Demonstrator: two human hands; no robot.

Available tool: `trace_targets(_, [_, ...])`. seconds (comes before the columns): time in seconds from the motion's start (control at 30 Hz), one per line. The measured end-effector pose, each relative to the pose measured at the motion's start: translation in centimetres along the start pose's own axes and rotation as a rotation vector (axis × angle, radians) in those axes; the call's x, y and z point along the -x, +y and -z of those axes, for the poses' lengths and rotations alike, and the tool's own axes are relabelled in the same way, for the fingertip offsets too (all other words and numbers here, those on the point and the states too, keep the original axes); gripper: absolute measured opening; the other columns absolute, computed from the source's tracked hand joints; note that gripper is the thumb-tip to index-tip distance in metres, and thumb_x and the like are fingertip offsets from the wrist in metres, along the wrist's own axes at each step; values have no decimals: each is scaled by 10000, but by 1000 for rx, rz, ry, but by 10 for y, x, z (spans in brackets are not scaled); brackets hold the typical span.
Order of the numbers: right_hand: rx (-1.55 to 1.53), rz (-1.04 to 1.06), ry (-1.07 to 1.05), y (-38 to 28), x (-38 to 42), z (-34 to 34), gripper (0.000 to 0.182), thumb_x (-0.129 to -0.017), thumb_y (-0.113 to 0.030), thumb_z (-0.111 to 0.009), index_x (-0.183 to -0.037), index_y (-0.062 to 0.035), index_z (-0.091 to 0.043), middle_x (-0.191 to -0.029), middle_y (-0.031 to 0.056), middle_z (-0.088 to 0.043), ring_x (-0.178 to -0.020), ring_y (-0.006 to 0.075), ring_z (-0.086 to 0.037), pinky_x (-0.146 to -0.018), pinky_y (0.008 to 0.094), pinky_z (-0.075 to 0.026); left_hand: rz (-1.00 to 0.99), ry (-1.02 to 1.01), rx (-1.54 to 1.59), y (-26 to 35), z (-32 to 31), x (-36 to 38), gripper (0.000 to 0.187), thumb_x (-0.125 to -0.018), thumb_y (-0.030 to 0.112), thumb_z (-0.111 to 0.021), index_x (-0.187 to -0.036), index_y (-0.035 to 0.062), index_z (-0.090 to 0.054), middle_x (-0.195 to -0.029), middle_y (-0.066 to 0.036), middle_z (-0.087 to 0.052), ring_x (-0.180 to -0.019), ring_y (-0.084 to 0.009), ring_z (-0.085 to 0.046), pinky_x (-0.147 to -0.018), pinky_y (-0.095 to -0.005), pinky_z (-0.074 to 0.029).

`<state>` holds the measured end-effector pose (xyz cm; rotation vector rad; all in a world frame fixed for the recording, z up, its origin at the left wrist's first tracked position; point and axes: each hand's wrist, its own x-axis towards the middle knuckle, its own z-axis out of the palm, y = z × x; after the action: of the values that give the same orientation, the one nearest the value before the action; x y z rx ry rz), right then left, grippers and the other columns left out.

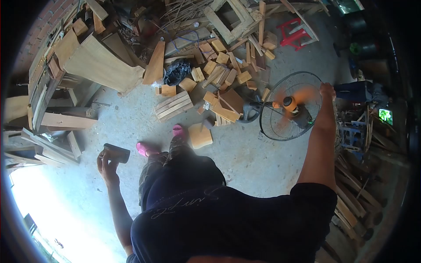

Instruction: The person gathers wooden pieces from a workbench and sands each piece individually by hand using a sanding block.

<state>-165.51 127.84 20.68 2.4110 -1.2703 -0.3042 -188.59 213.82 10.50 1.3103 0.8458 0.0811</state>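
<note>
Head view: left hand (106, 161) closed around a dark rectangular block (116, 153), held low near the pink sandals (147, 149). Right hand (327, 90) reaches out and rests on the rim of the round black wire-caged floor fan (290, 106), orange blades spinning in a blur; whether those fingers clasp the rim, I cannot tell. Offcuts of pale wood (219, 74) lie heaped beyond, unsorted. Dark shirt (184, 204) carries cursive lettering, seemingly "Simple".

The fan blades (294, 104) are only an orange blur. The right hand (327, 90) is half hidden behind the fan cage (280, 127), so its grip is unclear.
</note>
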Motion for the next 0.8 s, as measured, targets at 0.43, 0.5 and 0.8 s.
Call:
trace_targets(0.43, [-3,167,45,-42,1,17,518,-916,-533,-497,-1249,-150,-601,-1300,136,-574,-1198,341,-556,-950,495,-482,-109,-90,-145,12,-30,-14,282,-969,223,-536,-1145,3,-545,-1130,-53,-474,-1040,-179,-537,-829,-317,-503])
trace_targets(0.5, [14,148,45,-37,8,20,519,-911,-537,-504,-1247,-154,-604,-1300,135,-575,-1199,340,-556,-951,492,-481,-62,-82,-65,10,-31,-16,286,-974,195,-528,-1157,-24,-556,-1144,-60,-461,-1061,-184,-523,-846,-318,-505])
trace_targets(0.8, [76,215,14,-17,34,24,500,-924,-512,-502,-1279,-166,-565,-1290,124,-584,-1191,325,-567,-970,463,-472,-178,-166,-192,-12,-16,-41,279,-977,172,-520,-1160,-33,-566,-1164,-80,-467,-1083,-198,-516,-874,-338,-503])
